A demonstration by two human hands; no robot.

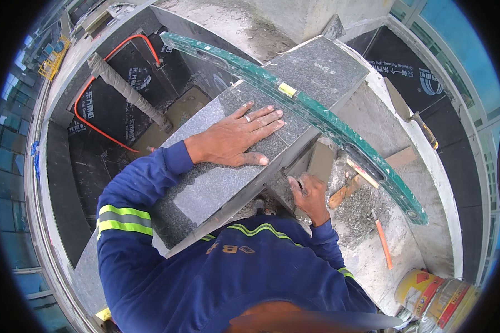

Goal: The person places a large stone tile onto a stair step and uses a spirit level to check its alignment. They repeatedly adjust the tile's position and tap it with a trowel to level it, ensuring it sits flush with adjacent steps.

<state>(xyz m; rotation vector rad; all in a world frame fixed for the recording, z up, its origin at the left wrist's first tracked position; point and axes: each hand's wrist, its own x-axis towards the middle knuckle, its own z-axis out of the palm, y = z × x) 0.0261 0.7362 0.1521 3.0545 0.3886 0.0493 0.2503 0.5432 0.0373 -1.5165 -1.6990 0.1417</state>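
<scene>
Lying just ahead of you, the speckled grey stone slab looks heavy, stiff and likely to chip at its corners; its long edges should give the surest hold. Your left hand rests flat on it, fingers slightly spread, thumb apart. To the right, your right hand curls beside the slab's near edge; whether it pinches anything, I cannot tell.

A long green level lies across grey, speckled stone slabs.
</scene>
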